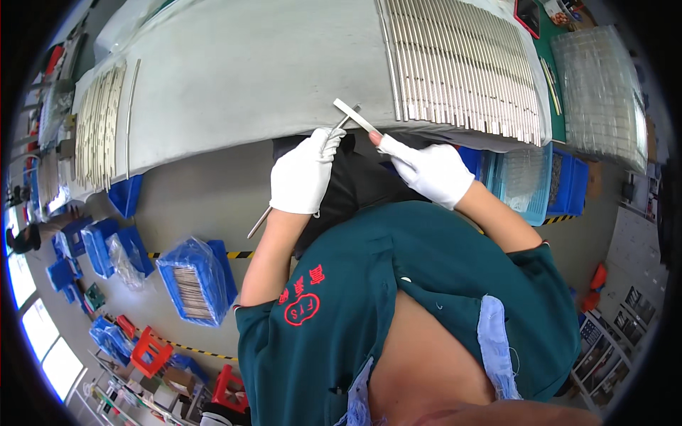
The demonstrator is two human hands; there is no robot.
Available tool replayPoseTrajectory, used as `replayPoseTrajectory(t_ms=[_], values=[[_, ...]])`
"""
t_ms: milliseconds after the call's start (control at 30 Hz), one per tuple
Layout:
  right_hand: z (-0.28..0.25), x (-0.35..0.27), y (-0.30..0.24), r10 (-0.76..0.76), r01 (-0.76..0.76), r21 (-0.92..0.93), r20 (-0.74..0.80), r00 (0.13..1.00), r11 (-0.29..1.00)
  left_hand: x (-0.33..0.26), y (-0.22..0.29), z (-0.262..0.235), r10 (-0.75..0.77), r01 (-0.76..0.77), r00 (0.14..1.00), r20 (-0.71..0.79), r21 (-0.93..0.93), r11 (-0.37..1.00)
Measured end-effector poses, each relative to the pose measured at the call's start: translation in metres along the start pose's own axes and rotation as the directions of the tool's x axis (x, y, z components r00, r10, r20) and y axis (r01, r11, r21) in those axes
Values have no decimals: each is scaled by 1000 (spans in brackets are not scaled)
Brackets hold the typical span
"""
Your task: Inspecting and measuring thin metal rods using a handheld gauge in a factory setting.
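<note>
My left hand (302, 177), in a white glove, is closed around a thin metal rod (258, 224). The rod runs aslant through the fist, its lower end out past my wrist and its upper end beyond my fingers. My right hand (435, 172), gloved with a bare fingertip showing, pinches a short, flat, whitish strip (353, 114). This strip crosses the rod's upper end near the table's front edge, apparently touching it. What the strip is made of I cannot tell.
On the grey-covered table (249, 71), a row of metal rods (462, 71) lies at the right and another bundle (99, 128) at the left. One single rod (132, 117) lies beside that bundle. Clear plastic trays (600, 89) stand far right; a blue crate (195, 280) sits on the floor.
</note>
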State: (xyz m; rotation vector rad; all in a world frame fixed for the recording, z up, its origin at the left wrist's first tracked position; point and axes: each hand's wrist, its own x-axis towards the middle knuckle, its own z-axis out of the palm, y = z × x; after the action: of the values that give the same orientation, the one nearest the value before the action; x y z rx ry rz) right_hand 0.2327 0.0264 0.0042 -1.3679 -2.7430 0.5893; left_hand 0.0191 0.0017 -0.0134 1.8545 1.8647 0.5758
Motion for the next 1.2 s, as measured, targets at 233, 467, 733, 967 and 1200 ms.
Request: replayPoseTrajectory(t_ms=[233, 467, 733, 967, 1200], values=[[9, 12, 7, -93, 74, -131, -149, 984, 989, 0, -2, 2, 29, -29, 1000, 2, -48, 998], [4, -11, 6, -50, 46, -87, -42, 998, 995, -1, -1, 1, 39, -39, 999, -8, 43, 998], [16, 16, 0, -90, 84, -38, -197, 976, 996, -1, -1, 2, -2, 3, 1000, 26, -30, 1000], [10, -1, 2, -91, 86, -45, -122, 988, 995, 0, 3, -1, -56, 58, 996, 68, -23, 998], [7, 14, 2, -114, 107, -52, -142, 983, 993, -6, 3, 6, 84, -67, 991, -101, 166, 984]])
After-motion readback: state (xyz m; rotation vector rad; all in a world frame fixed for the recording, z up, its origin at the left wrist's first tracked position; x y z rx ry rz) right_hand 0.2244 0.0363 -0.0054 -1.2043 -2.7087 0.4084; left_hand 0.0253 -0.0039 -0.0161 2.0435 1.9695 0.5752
